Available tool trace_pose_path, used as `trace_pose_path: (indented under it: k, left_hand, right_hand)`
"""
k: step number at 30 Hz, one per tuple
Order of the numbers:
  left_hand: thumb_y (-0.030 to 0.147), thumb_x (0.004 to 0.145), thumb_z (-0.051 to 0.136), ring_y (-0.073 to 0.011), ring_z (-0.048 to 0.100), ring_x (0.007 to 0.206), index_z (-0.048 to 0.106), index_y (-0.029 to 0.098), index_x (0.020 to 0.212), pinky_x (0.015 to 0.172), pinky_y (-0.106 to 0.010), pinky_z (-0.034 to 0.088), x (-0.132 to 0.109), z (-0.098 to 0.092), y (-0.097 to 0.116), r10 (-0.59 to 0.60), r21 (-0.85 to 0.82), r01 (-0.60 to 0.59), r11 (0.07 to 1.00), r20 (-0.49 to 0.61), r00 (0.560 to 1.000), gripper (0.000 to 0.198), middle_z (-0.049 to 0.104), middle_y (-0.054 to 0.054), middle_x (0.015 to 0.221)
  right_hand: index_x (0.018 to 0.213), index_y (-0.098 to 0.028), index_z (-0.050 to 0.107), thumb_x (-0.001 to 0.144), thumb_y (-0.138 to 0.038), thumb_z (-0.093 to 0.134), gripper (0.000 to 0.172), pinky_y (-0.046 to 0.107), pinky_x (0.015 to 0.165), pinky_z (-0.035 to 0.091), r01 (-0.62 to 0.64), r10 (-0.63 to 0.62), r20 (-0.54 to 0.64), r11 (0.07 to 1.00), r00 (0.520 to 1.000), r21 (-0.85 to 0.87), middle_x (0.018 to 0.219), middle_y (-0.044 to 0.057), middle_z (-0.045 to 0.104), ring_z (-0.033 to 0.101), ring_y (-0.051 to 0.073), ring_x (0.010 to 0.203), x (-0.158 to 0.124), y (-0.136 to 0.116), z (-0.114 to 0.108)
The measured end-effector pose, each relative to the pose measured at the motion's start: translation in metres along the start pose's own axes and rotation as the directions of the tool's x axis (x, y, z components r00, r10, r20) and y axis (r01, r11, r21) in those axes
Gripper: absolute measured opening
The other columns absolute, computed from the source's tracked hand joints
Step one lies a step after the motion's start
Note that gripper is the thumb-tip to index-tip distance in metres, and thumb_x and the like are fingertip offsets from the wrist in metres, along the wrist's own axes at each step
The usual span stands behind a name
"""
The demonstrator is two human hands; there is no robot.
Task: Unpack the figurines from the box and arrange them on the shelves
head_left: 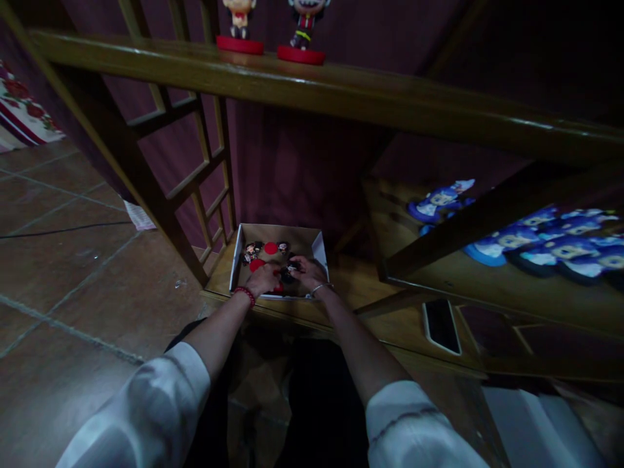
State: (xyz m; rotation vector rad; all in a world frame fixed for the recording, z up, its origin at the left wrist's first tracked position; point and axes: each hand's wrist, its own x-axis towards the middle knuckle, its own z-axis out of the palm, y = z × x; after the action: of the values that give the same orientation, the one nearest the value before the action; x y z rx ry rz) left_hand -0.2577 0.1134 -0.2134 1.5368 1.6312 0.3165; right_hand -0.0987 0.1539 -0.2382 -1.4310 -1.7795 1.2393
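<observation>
Right hand (308,273) pinches the dark figurine (290,272) toward the box (319,248)'s front edge; left hand (263,278), I can't tell; best keep both low

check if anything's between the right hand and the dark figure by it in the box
Nothing visible is in the way: the right hand is inside the box, its fingers right at the dark figure. The left hand is close on the figure's other side, not between them.
</observation>
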Motion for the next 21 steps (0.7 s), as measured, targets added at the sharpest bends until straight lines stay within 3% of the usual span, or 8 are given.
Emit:
trace_pose_path:
  k: [10, 16, 21]
  left_hand:
    - [0.023, 0.078, 0.041, -0.0083, 0.055, 0.052, 0.058, 0.019, 0.099, 0.050, -0.016, 0.038, -0.004, -0.003, 0.010, 0.004, 0.113, -0.004, 0.994, 0.002, 1.000, 0.027, 0.064, -0.001, 0.066]
    - [0.021, 0.077, 0.041, -0.0092, 0.053, 0.046, 0.061, 0.018, 0.086, 0.044, -0.016, 0.035, 0.003, 0.006, 0.008, -0.012, -0.099, 0.013, 0.995, 0.010, 1.000, 0.022, 0.062, -0.002, 0.059]
    - [0.014, 0.073, 0.044, -0.0090, 0.050, 0.043, 0.062, 0.017, 0.079, 0.044, -0.018, 0.035, 0.008, 0.010, 0.006, -0.065, -0.250, 0.067, 0.966, 0.016, 0.998, 0.019, 0.058, -0.001, 0.053]
  right_hand:
    - [0.093, -0.027, 0.054, 0.063, -0.015, 0.058, 0.033, 0.025, 0.072, 0.047, 0.026, -0.029, -0.014, 0.991, 0.999, -0.132, 0.082, -0.006, 0.064, 0.059, 0.011, 0.075, 0.000, -0.002, -0.001]
    - [0.092, -0.030, 0.056, 0.064, -0.016, 0.058, 0.031, 0.025, 0.067, 0.047, 0.076, -0.083, -0.022, 0.973, 0.996, -0.218, 0.078, -0.006, 0.063, 0.058, 0.012, 0.070, -0.004, -0.008, -0.003]
    - [0.090, -0.030, 0.057, 0.064, -0.016, 0.059, 0.030, 0.027, 0.070, 0.047, 0.099, -0.107, -0.036, 0.979, 0.994, -0.178, 0.080, -0.006, 0.064, 0.059, 0.013, 0.073, -0.007, -0.006, -0.004]
